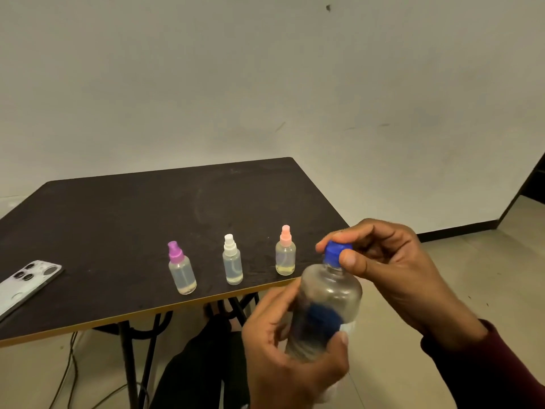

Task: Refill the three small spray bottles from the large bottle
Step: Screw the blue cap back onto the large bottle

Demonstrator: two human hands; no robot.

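Observation:
Three small clear spray bottles stand in a row near the table's front edge: one with a purple top (181, 268), one with a white top (232, 260) and one with a pink top (285, 251). Each holds a little pale liquid at the bottom. In front of the table, my left hand (290, 349) grips the body of the large clear bottle (330, 296), held tilted in the air. My right hand (386, 261) pinches its blue cap (334, 252) between thumb and fingers.
The dark table (132, 219) has a yellow front edge and black metal legs. A phone (25, 283) lies face down at its left edge. Cables run over the tiled floor below. A pale wall stands behind.

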